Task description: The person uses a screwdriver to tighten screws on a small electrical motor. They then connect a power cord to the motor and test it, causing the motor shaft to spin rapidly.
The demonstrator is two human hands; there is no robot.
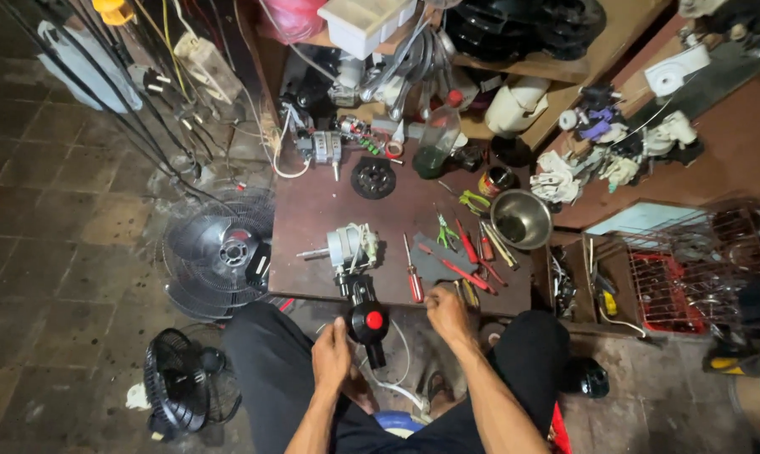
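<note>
Both forearms are reaching forward from the lap toward the surface [329, 210]. The left hand [331, 355] is curling, fingers closed, against the black housing [366, 315] with a red button, which is hanging off the near edge below the fan motor [350, 246]. The right hand [447, 311] is pinching among the screwdrivers [468, 276]; what it grips, I cannot tell.

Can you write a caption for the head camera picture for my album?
Left hand beside black fan part; right hand by the tools.

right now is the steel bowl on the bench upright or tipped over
Upright: the steel bowl sits mouth up on the bench, its dark inside showing.
</note>
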